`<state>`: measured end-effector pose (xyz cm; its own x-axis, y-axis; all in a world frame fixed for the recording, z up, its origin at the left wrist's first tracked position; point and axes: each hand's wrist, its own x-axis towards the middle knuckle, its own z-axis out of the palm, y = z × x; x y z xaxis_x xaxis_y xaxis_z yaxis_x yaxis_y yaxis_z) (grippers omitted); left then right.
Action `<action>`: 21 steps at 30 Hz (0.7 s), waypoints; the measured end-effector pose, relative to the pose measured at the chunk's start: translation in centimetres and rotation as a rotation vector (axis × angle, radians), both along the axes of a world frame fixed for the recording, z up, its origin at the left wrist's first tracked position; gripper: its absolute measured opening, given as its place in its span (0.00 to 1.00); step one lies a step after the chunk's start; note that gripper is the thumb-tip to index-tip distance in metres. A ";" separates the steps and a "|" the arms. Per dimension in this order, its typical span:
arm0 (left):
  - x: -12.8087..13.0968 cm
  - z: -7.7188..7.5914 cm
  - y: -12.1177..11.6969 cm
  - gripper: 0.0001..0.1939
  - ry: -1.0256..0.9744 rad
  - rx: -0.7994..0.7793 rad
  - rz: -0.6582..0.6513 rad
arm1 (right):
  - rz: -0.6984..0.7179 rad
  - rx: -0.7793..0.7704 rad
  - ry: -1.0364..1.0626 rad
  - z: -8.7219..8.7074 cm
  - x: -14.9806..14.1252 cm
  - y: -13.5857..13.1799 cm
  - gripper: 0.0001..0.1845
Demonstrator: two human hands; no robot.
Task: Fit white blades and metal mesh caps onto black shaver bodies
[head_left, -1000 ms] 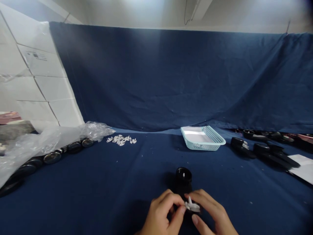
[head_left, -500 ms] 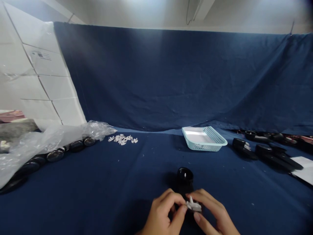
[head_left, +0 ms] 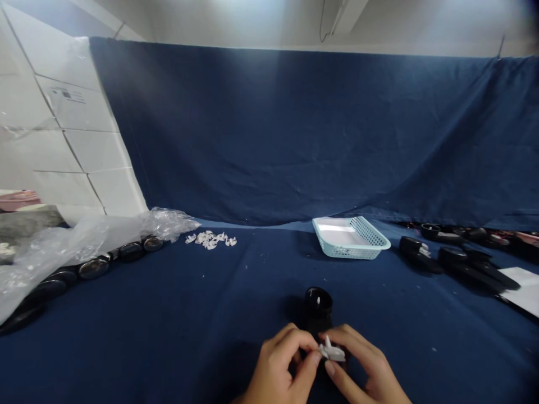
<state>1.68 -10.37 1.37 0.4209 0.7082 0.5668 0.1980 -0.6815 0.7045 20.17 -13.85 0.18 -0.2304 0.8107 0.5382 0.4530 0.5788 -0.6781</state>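
A small white plastic part [head_left: 332, 353] with an upright prong sits between my hands, over a black plastic housing [head_left: 319, 303]. The housing's round cup end points away from me and has a small white peg inside; its near end is mostly hidden by my fingers. My left hand [head_left: 286, 362] is closed, thumb and forefinger pinching the left end of the white part. Around the right side of that part curves my right hand [head_left: 362, 365], its forefinger behind and its thumb in front. Whether it also presses on the housing I cannot tell.
A pile of small white parts [head_left: 210, 239] lies at the back left beside clear plastic wrap [head_left: 96, 235] and a row of black round-ended pieces [head_left: 94, 268]. A light blue basket [head_left: 353, 253] stands at the back. More black housings [head_left: 416, 255] and white paper [head_left: 524, 289] lie right.
My right thumb has shifted slightly left along the near side of the white part. The left hand keeps its pinch, and the housing stays in place.
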 end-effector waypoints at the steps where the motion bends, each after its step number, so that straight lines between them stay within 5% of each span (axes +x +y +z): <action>1: 0.0 -0.1 0.0 0.05 0.004 0.003 0.002 | 0.000 0.003 -0.002 0.1 0.0 0.0 0.15; 12: -0.3 -0.4 0.0 0.06 0.098 0.231 -0.007 | -0.061 0.085 -0.001 1.4 -0.6 -0.2 0.06; 21: -0.1 -0.3 0.0 0.05 0.036 0.130 0.005 | -0.134 0.093 0.027 2.7 -0.4 -1.1 0.14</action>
